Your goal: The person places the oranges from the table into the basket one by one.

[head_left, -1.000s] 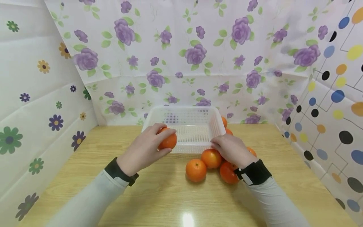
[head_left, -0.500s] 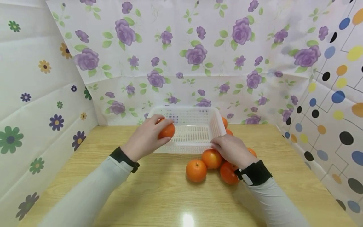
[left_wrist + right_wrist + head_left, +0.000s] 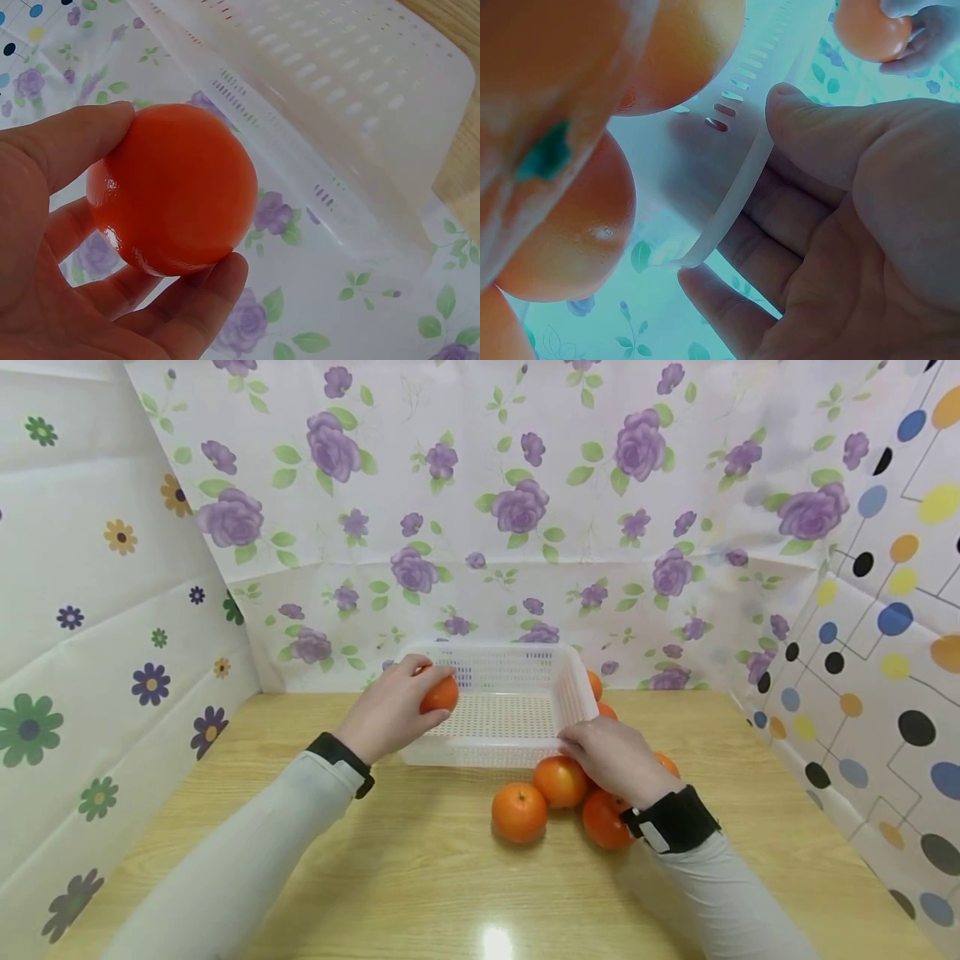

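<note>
In the head view my left hand (image 3: 386, 710) holds an orange (image 3: 441, 693) above the left end of a white plastic basket (image 3: 487, 752). The left wrist view shows thumb and fingers round the smooth, shiny orange (image 3: 176, 191), with the basket wall (image 3: 322, 165) beyond it. My right hand (image 3: 618, 756) grips the basket's front right corner. Its thumb lies inside the rim (image 3: 739, 180) and the fingers outside, as the right wrist view shows. Loose oranges (image 3: 519, 812) sit by the right hand, some partly hidden beneath its wrist.
Several oranges (image 3: 561, 781) lie on the wooden table (image 3: 420, 877) in front of the basket and along its right side. A flower-patterned sheet (image 3: 480, 510) hangs behind, and patterned sheets stand at left and right.
My left hand has carried the orange from the basket's front rim further back and slightly left, over the basket's left end. The right hand has stayed on the corner.
</note>
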Tool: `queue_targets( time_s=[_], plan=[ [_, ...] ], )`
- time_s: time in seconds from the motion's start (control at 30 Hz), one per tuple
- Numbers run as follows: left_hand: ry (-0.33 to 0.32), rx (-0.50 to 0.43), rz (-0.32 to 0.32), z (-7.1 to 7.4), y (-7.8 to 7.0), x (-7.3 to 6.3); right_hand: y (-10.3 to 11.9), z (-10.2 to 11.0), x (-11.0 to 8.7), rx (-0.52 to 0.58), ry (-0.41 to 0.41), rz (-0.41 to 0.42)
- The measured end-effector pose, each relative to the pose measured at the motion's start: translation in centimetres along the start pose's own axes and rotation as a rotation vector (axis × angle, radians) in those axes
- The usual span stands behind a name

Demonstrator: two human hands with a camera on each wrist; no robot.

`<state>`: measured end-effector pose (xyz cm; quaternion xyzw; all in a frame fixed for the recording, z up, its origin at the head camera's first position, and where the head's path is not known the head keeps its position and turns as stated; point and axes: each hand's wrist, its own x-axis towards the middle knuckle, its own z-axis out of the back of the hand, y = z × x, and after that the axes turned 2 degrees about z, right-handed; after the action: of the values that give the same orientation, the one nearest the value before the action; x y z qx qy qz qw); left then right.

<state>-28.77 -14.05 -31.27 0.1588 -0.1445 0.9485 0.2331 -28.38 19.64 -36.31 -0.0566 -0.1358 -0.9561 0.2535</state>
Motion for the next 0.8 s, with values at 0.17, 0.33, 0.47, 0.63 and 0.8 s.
queue_targets(
  time_s=[0.17,0.33,0.47,0.63,0.8],
  plan=[
    [0.008,-0.013,0.013,-0.4,0.6,0.5,-0.1,0.0,0.0,0.000,0.002,0.002],
    [0.020,-0.029,0.028,-0.8,1.0,0.9,-0.2,-0.2,0.1,-0.007,0.001,0.011],
    [0.044,-0.032,0.042,-1.1,1.2,1.3,-0.1,-0.2,0.1,-0.004,0.002,0.007],
    [0.097,-0.035,0.065,-1.6,1.3,1.8,-0.2,-0.3,0.1,-0.017,-0.001,0.012],
    [0.122,-0.041,0.070,-2.0,1.3,2.2,-0.3,-0.3,0.2,-0.025,-0.007,0.017]
  ],
)
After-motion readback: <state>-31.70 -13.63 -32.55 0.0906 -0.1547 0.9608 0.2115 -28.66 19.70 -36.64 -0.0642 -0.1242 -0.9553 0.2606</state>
